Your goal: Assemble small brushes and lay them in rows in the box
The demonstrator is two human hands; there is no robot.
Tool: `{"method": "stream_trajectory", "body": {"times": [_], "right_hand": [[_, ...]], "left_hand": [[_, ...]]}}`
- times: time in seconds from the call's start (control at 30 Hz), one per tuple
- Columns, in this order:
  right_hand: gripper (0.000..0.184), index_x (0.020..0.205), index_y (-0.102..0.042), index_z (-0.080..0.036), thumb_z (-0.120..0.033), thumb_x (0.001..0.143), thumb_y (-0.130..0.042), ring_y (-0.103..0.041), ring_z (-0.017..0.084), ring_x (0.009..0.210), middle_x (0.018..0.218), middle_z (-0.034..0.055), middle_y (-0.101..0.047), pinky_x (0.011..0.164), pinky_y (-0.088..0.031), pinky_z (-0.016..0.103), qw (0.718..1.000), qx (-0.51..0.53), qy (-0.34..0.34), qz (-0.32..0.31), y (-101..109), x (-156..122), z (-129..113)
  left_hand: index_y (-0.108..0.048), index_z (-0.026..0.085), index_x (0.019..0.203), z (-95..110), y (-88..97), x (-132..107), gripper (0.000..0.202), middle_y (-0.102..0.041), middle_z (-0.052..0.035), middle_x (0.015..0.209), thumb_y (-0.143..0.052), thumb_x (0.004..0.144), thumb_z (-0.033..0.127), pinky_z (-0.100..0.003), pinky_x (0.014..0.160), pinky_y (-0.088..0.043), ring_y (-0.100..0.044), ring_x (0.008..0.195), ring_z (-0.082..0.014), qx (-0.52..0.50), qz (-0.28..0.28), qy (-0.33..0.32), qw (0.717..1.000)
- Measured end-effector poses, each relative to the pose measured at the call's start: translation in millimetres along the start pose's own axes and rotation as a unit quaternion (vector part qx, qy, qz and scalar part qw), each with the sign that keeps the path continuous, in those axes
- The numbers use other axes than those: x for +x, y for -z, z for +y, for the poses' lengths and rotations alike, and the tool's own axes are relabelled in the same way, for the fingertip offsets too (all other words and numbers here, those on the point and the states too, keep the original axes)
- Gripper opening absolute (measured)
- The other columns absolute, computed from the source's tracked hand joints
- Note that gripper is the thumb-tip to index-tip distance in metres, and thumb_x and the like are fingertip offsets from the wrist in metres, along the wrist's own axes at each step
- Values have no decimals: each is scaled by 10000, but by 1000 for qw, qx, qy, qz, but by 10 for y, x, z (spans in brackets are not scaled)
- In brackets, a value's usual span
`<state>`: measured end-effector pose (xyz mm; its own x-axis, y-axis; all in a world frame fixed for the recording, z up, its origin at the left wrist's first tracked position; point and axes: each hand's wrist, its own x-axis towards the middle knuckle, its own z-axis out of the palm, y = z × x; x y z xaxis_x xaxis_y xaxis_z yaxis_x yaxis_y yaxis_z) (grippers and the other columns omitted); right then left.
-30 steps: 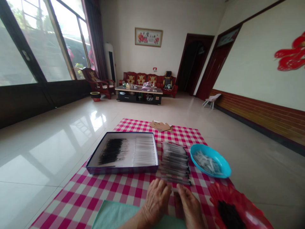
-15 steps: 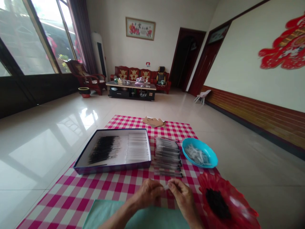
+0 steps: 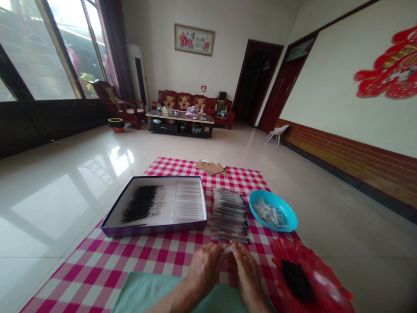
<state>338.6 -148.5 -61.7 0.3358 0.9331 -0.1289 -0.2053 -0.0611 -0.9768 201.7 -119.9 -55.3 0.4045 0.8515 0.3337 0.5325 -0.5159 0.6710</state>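
The left hand [image 3: 203, 271] and right hand [image 3: 246, 269] pinch closed on what looks like a small white plastic piece [image 3: 228, 249].

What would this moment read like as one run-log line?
Left hand: pinches small white piece | Right hand: pinches same small white piece | Nearest: stacked clear black-tipped tubes

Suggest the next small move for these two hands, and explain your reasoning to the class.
Probably the left hand and right hand should lay the small pale piece on the stack of dark-tipped clear tubes. They pinch it just in front of that stack, and it resembles the pale pieces in the blue bowl.
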Motion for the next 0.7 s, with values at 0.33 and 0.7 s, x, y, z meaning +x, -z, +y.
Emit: {"method": "stream_trajectory", "body": {"times": [0.33,0.7], "right_hand": [[325,835,-722,-191,-485,700,-687,-654,255,887,901,72,-731,793,-507,340,999,39,20,2,10,-62,-30],[430,1036,-638,-203,-509,735,-657,-660,262,907,999,95,-711,745,-515,398,970,221,-63,-84,-79,-69,30]], "left_hand": [[-521,171,636,30,100,68,323,-487,28,502,-482,828,428,-207,427,-278,-389,404,-76,-348,-180,192,900],[-617,151,703,-42,-15,23,299,-539,24,517,-522,812,413,-193,440,-315,-461,451,-84,-315,-106,155,930]]}}
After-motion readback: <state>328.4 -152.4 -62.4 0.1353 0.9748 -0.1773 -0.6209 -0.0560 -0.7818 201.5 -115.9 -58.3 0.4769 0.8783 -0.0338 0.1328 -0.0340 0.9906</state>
